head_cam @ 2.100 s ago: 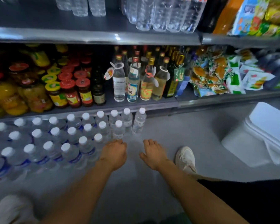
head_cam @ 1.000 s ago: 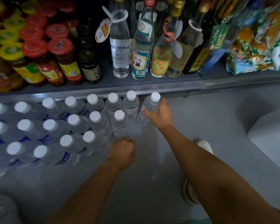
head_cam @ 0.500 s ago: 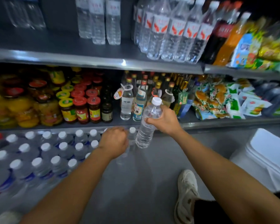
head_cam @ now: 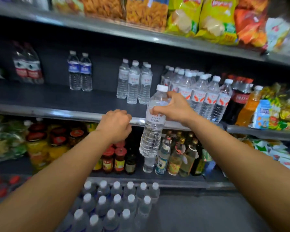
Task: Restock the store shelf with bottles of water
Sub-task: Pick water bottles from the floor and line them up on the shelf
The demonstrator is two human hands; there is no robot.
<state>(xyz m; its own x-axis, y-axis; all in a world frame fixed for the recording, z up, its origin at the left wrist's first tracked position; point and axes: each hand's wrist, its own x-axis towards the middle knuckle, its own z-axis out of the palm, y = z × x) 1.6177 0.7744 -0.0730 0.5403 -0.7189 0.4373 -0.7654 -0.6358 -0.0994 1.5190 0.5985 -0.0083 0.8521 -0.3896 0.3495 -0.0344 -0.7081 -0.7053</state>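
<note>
- Right now the fingers (head_cam: 158, 110) of the right hand (head_cam: 174, 108) wrap the shoulder of a clear plastic water bottle with a white cap and pale label (head_cam: 153, 124), thumb on the near side, so it hangs upright in the air.
- That bottle hangs in front of the dark metal middle shelf (head_cam: 60, 97), its cap above the shelf's front lip and its base well below it.
- The left hand (head_cam: 115, 125) is curled into a loose fist with nothing visible in it, just left of the bottle and level with that shelf's lip.
- Judged from this, the carry step is in hand: one bottle is lifted from the floor stock of white-capped bottles (head_cam: 117, 206) below the shelf and not yet set down.
- The next move calls for raising the base over the lip, then pushing in beside the row of three matching clear bottles (head_cam: 134, 82) standing on the shelf.
- Bare shelf lies left of that row; the red-labelled bottle block (head_cam: 199, 96) crowds the right, and the shelf of crisp bags (head_cam: 182, 15) limits height above.
</note>
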